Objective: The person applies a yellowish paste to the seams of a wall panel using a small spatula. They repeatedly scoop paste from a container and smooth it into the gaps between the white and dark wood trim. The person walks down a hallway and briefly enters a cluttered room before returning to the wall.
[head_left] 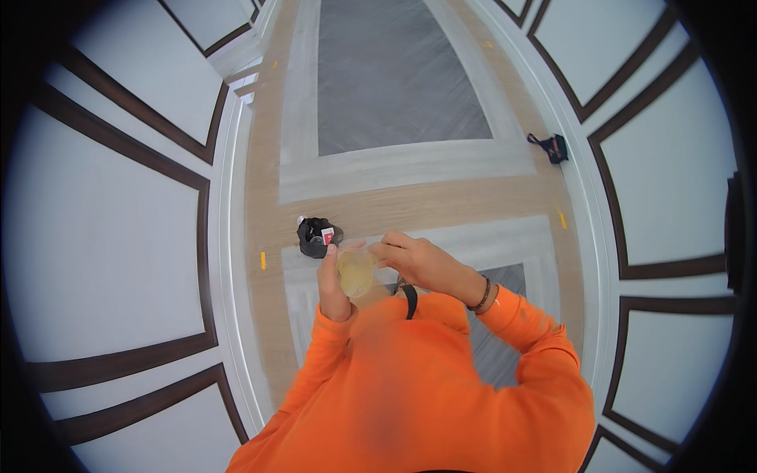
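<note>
A clear, round plastic cup with pale yellow contents is in front of my body. My left hand is closed around its left side, with the thumb up along the wall and fingers behind it. At the cup's right edge, my right hand has its fingers bent and pressed together in a pinch. Whatever those fingers hold, if anything, is too small to make out. A dark bracelet circles the right wrist, and both arms wear orange sleeves.
On the floor just beyond my left hand sits a black plastic bag with a red and white packet at its top. A dark bag rests by the right wall. White walls with brown trim run along both sides.
</note>
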Tool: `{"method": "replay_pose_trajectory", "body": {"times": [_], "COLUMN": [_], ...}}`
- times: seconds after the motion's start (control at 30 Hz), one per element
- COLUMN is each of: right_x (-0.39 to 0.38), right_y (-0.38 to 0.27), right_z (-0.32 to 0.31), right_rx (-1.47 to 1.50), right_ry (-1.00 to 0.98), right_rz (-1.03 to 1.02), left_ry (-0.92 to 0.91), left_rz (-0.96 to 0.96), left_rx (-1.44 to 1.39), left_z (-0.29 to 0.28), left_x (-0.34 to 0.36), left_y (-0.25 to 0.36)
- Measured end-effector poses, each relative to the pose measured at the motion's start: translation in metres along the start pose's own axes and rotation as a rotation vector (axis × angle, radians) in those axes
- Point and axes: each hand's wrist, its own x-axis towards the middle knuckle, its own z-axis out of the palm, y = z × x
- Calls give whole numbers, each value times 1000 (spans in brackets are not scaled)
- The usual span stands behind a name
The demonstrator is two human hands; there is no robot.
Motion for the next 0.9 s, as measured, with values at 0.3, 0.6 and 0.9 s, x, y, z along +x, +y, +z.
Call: {"method": "replay_pose_trajectory", "body": {"times": [0.3,0.6,0.9], "right_x": [215,435,637], "right_y": [145,253,373], "right_z": [-72,-175,-245], "right_rx": [22,-34,-543], "right_ry": [-14,127,161], "right_rz": [-100,-78,-177], "left_ry": [135,-7,-36], "left_rz": [86,97,186], "left_rx": [-105,-164,250], "left_z": [2,17,0], "left_x": [237,502,750], "left_y": [59,168,239]}}
